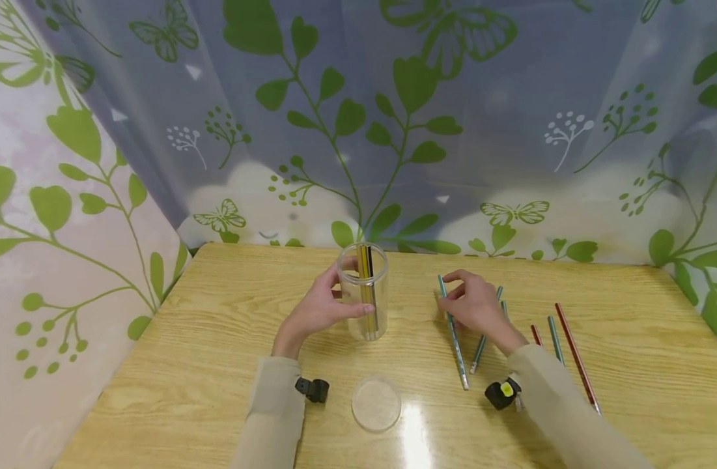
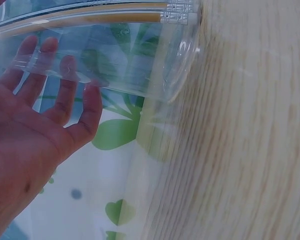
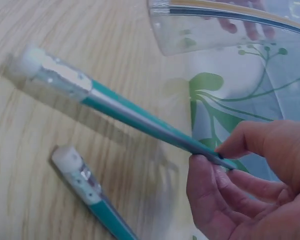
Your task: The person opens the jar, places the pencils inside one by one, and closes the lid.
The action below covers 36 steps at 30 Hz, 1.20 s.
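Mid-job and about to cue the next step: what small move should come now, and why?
I'd probably bring the held teal pencil over the open clear jar, eraser end down: the right hand pinches that pencil, the left hand holds the jar, and the pencils inside stand with their eraser ends at the bottom.

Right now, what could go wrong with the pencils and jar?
1. The right hand pinches a teal pencil near one end; its long eraser side could swing or slip.
2. A second teal pencil lies close by; a nudge might roll it.
3. The open jar stands upright in the left hand; a bump could tip it if that grip loosens.
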Tool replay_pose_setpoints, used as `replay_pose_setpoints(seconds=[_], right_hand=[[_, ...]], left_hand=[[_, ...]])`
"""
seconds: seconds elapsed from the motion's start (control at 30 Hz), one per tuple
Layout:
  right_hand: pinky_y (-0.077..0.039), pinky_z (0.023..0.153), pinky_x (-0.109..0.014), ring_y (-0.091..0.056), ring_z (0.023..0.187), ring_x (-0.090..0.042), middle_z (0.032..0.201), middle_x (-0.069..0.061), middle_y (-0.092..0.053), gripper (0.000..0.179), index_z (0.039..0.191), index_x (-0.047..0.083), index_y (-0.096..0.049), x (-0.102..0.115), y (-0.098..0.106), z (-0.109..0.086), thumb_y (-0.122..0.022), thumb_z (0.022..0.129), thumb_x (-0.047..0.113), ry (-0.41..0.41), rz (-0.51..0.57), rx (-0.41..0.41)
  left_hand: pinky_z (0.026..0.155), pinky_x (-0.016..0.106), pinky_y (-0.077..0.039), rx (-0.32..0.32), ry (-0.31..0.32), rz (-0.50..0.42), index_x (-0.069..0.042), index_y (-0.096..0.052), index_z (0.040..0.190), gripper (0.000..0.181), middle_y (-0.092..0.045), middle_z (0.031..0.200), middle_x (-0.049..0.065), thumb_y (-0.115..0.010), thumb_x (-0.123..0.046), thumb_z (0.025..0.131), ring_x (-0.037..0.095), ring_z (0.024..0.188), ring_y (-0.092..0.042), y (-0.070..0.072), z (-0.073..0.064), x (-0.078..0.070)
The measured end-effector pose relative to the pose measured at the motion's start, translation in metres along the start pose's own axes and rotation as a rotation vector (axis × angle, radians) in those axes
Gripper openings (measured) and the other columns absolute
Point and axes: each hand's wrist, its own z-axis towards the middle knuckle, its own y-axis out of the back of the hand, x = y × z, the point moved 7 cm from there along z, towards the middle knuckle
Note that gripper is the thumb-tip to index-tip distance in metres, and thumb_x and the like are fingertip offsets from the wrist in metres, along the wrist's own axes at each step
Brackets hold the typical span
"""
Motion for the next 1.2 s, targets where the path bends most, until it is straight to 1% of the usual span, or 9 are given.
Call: replay_pose_setpoints(seconds=[0.13,0.23,0.43,0.57,0.67,0.83,0.93,1.07,1.2], right_hand=[[-0.062,0.062,-0.038,-0.069,0.062,-0.021,0.111,-0.023,-0.066,0.051,0.144,0.003,-0.049,-0.001,0.009,-0.006,-0.062,0.095,0.012,-0.001,0.09,-0.025],[-0.063,0.064,-0.04,-0.069,0.069,-0.019,0.114,-0.021,-0.064,0.052,0.145,0.006,-0.049,-0.002,0.016,-0.01,-0.062,0.096,0.012,-0.01,0.147,-0.055],[-0.064,0.068,-0.042,-0.069,0.076,-0.011,0.11,-0.015,-0.064,0.054,0.148,0.007,-0.048,0.003,0.03,-0.015,-0.063,0.096,0.01,0.009,0.249,-0.126],[-0.064,0.069,-0.042,-0.069,0.075,-0.006,0.105,-0.009,-0.064,0.053,0.147,0.007,-0.047,0.012,0.039,-0.019,-0.063,0.096,0.009,0.039,0.32,-0.176],[-0.064,0.068,-0.039,-0.069,0.076,-0.003,0.102,-0.002,-0.064,0.052,0.146,0.006,-0.046,0.021,0.046,-0.023,-0.063,0.097,0.009,0.077,0.371,-0.209],[-0.064,0.066,-0.036,-0.069,0.076,-0.005,0.095,0.008,-0.064,0.052,0.145,0.005,-0.044,0.033,0.055,-0.027,-0.064,0.096,0.007,0.143,0.473,-0.245],[-0.064,0.065,-0.037,-0.068,0.074,-0.007,0.093,0.008,-0.064,0.051,0.141,0.008,-0.046,0.038,0.059,-0.029,-0.066,0.095,0.005,0.167,0.537,-0.261],[-0.064,0.064,-0.037,-0.068,0.073,-0.008,0.094,0.004,-0.063,0.048,0.137,0.015,-0.048,0.045,0.064,-0.031,-0.068,0.095,0.003,0.194,0.621,-0.274],[-0.063,0.063,-0.038,-0.068,0.071,-0.008,0.095,0.0,-0.063,0.048,0.135,0.017,-0.05,0.055,0.069,-0.033,-0.069,0.094,0.001,0.227,0.676,-0.293]], left_hand=[[0.099,0.047,-0.051,-0.004,0.0,0.009,-0.027,-0.044,0.151,0.081,-0.05,0.147,0.003,-0.085,-0.02,0.082,0.028,0.124,-0.053,0.0,0.001,0.001],[0.099,0.046,-0.051,-0.005,0.001,0.01,-0.028,-0.044,0.15,0.08,-0.051,0.145,0.002,-0.086,-0.021,0.082,0.027,0.124,-0.053,0.001,0.001,0.001],[0.099,0.046,-0.051,-0.004,-0.004,0.009,-0.028,-0.045,0.15,0.08,-0.052,0.145,0.002,-0.086,-0.02,0.081,0.027,0.124,-0.053,0.001,0.001,0.001],[0.099,0.046,-0.05,-0.007,-0.003,0.014,-0.027,-0.045,0.15,0.081,-0.052,0.145,0.002,-0.087,-0.021,0.081,0.027,0.124,-0.053,0.001,0.001,0.001],[0.1,0.046,-0.05,-0.007,-0.005,0.015,-0.026,-0.045,0.15,0.081,-0.052,0.145,0.002,-0.086,-0.021,0.081,0.027,0.124,-0.053,0.001,0.002,0.0],[0.1,0.046,-0.05,-0.004,-0.02,0.025,-0.025,-0.044,0.151,0.081,-0.05,0.146,0.005,-0.086,-0.02,0.081,0.028,0.123,-0.053,0.001,0.002,0.0],[0.1,0.046,-0.05,0.0,-0.027,0.027,-0.024,-0.044,0.151,0.081,-0.05,0.147,0.005,-0.086,-0.02,0.082,0.028,0.124,-0.053,0.0,0.002,0.0],[0.1,0.047,-0.05,0.0,-0.025,0.025,-0.026,-0.044,0.151,0.081,-0.049,0.148,0.005,-0.085,-0.021,0.082,0.028,0.125,-0.053,0.0,0.002,0.001],[0.099,0.047,-0.051,-0.001,-0.02,0.02,-0.026,-0.044,0.151,0.081,-0.049,0.148,0.004,-0.085,-0.021,0.082,0.028,0.124,-0.053,0.0,0.002,0.001]])
